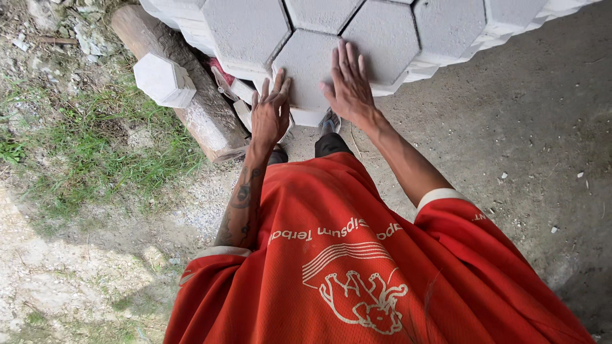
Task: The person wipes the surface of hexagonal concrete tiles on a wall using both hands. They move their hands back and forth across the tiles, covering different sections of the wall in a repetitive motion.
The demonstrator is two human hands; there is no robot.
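both hands [311,102] flat, fingers spread, on hexagonal paver [309,67]; paver lies flat, corner pointing toward person.

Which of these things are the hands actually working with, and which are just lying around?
In hand:
- hexagonal paving block, at the front of the stack
- left hand, at the block's near left edge
- right hand, flat on its top

Lying about:
- loose hexagonal block on the log
- log
- grass
- small stones

Pale grey hexagon pavers [310,70]; brown log [191,95]; red shirt [357,267], white print and cuffs; green grass [95,140]; grey dirt [542,127].
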